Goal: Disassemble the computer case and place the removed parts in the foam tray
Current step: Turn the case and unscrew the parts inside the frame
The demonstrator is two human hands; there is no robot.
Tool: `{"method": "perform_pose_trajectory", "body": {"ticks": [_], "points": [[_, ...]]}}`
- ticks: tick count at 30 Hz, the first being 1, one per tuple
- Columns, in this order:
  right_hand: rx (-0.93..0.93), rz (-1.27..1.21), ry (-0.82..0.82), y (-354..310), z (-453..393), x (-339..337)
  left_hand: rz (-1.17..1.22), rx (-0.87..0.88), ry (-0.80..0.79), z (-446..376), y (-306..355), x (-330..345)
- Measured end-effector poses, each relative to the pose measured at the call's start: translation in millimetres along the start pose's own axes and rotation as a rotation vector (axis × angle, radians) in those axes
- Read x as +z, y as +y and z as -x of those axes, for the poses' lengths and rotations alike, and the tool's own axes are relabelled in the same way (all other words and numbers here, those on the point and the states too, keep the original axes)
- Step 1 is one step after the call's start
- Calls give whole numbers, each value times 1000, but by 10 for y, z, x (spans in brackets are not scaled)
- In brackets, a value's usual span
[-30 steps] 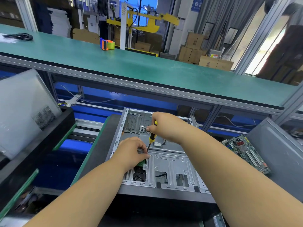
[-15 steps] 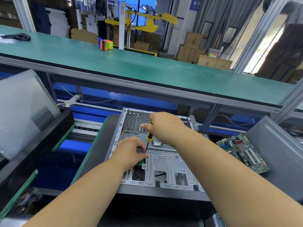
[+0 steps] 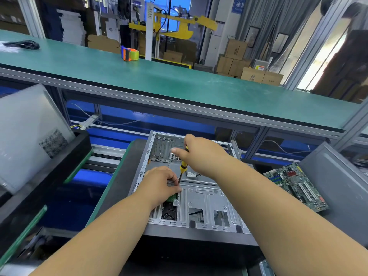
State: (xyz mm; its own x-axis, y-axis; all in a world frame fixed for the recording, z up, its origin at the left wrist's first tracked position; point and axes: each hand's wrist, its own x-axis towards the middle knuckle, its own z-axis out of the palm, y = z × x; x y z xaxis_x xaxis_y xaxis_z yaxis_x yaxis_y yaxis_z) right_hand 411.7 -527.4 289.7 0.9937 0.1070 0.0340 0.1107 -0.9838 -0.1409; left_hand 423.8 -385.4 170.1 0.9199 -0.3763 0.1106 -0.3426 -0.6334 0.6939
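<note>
1. The green worktop (image 3: 179, 82) spans the far side, with an orange tape dispenser (image 3: 129, 54) on it.
2. Cardboard boxes (image 3: 253, 75) behind carry printing too small to read.
3. The open computer case (image 3: 207, 200) lies flat at centre.
4. A motherboard (image 3: 296, 186) rests right of it.
5. The right hand (image 3: 201, 154) grips a yellow-handled screwdriver (image 3: 182, 168), tip down inside the case.
6. The left hand (image 3: 161, 184) has its fingers curled at the screwdriver tip; what they hold cannot be told.

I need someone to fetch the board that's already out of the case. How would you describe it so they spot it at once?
Start at the open metal case in the middle and look right, past the right arm. The green circuit board lies flat on a grey surface there. It is the only loose board, with long white slots and a red patch.
</note>
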Motion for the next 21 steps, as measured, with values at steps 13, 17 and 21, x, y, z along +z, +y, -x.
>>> {"method": "perform_pose_trajectory", "body": {"ticks": [13,17,21], "points": [[-8,-165,-217,-41,-24,-155,-12,7,-4,0,9,-9],[-13,-202,-235,-11,-45,-180,-14,6,-7,-4,11,-3],[-25,-188,-229,-5,-28,-180,-9,3,1,0,-4,3]]}}
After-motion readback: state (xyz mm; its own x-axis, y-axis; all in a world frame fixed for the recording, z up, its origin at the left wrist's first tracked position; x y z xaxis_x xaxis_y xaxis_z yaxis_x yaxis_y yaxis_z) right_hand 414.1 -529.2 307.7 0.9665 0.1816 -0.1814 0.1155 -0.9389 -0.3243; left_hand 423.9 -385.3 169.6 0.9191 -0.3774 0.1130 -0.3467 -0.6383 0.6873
